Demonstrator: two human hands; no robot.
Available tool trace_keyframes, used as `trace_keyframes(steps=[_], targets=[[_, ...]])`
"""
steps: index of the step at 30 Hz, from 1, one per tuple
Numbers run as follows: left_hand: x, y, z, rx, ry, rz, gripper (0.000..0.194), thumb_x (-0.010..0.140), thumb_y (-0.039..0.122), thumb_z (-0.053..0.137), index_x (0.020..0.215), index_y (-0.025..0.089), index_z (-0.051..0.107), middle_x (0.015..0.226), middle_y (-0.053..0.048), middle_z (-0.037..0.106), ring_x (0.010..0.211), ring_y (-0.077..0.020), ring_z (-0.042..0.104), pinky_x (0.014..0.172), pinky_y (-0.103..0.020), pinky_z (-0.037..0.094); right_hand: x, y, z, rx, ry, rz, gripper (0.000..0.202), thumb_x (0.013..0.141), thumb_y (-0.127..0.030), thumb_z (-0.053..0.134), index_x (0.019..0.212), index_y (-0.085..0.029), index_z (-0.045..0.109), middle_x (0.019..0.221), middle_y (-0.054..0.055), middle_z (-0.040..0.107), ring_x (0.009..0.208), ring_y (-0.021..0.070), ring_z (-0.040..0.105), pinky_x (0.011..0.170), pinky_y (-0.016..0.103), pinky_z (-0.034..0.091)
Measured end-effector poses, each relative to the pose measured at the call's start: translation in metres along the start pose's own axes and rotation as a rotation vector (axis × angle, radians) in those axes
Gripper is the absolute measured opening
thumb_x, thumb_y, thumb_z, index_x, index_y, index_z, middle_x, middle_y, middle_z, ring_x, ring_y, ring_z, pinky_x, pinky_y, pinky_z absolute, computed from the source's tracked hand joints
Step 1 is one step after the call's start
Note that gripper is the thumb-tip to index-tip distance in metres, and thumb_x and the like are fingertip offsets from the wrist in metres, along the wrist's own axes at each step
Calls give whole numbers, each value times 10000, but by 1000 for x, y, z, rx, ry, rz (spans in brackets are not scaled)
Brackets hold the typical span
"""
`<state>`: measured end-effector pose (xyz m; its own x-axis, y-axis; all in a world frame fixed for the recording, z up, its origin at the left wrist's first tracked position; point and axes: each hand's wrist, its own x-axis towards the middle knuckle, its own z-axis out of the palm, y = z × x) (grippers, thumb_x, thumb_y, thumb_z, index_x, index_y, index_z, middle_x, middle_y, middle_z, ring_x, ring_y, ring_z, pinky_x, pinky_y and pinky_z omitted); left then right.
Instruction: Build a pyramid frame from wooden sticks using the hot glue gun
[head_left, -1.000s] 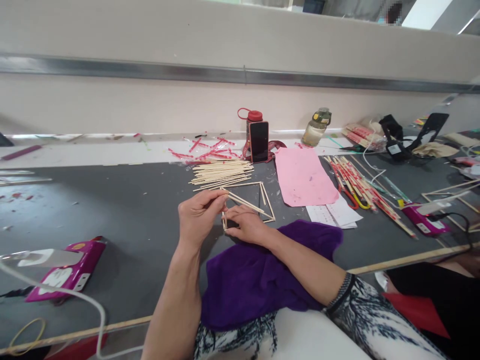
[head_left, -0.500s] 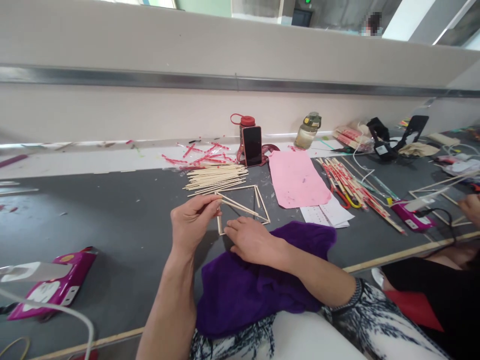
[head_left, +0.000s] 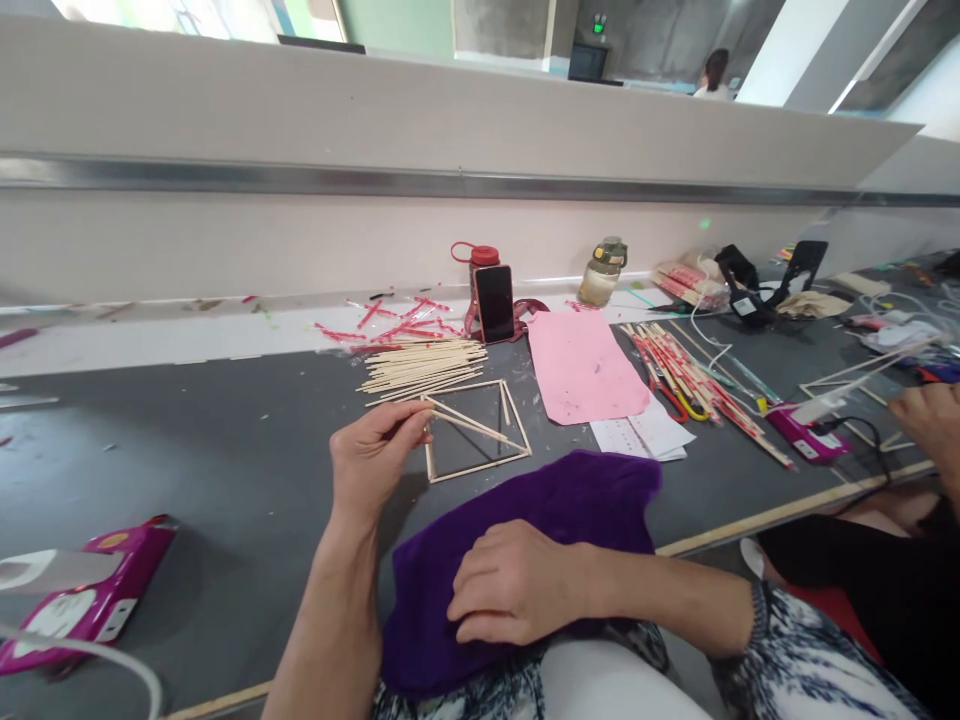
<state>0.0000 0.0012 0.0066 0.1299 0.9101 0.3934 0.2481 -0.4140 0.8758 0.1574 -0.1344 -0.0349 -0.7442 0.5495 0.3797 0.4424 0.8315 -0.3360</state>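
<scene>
A square frame of thin wooden sticks (head_left: 480,466) lies on the dark grey table, with a short stick inside its far right corner. Between the thumb and fingers of my left hand (head_left: 379,450) is the end of a thin wooden stick (head_left: 471,426), which slants across the frame toward its right side. Another stick runs close beside it. My right hand (head_left: 517,585) rests on a purple cloth (head_left: 585,490) at the table's near edge, fingers loosely spread and holding nothing visible. Just behind the frame is a pile of loose wooden sticks (head_left: 427,365).
Red plastic scraps (head_left: 401,322), a phone (head_left: 495,303) against a red-capped bottle, and another bottle (head_left: 602,272) stand at the back. Right are pink sheet (head_left: 585,365), wrapped sticks (head_left: 697,390) and scissors (head_left: 667,397). A magenta pack (head_left: 94,590) lies left; a co-worker's hand (head_left: 930,420) is far right.
My right hand has drawn back from the frame's near side onto the purple cloth. My left hand still pinches the stick at the frame. The camera view has shifted slightly.
</scene>
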Motion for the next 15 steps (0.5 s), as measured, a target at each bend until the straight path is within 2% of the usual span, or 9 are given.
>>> trace_keyframes(steps=[4, 8, 15], targets=[[1, -3, 0, 1, 13, -6, 194, 754, 327, 696, 873, 185, 753, 765, -13, 726, 559, -102, 660, 571, -183, 559, -9, 9, 23, -66, -58, -5, 384, 906, -529, 470, 1037, -220, 657, 969, -1, 685, 720, 130, 569, 635, 301, 401], [3, -3, 1, -25, 9, -6, 192, 742, 320, 709, 872, 186, 755, 760, -16, 729, 559, -106, 664, 566, -181, 564, -5, 12, 23, -178, -142, 19, 335, 918, -444, 489, 1171, -253, 596, 1070, 7, 628, 802, 159, 533, 640, 322, 382], [2, 4, 5, -28, -5, 1, 158, 751, 281, 693, 857, 181, 755, 771, -15, 734, 551, -100, 659, 562, -186, 575, 1, 12, 23, -208, -142, 60, 279, 984, -332, 384, 1158, -273, 594, 1043, 19, 610, 815, 160, 478, 636, 321, 312]])
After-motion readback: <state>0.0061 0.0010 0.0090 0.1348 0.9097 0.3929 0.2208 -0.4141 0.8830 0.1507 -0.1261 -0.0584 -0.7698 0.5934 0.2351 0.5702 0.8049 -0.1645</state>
